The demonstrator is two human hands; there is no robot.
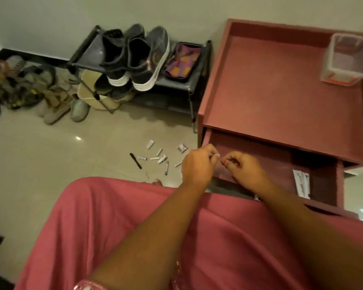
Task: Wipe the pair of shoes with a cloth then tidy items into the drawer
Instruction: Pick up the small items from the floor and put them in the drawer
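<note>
My left grip (197,164) and right grip (242,167), both curled, pinch something too small to identify above the open drawer (270,160). Shoes (134,57) sit racked. Risk: dropping it beside the floor items (158,158).

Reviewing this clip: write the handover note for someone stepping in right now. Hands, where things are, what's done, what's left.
Left hand: over the open drawer, fingers curled, seemingly pinching something tiny; too small to identify.
Right hand: beside it over the drawer, fingers curled; contents unclear.
Shoes: the pair stands on the rack; whether they were wiped cannot be judged.
Drawer: holds a white packet.
Left: small tubes, a small box and a black stick lie on the floor; gather them into the drawer and close it.
</note>
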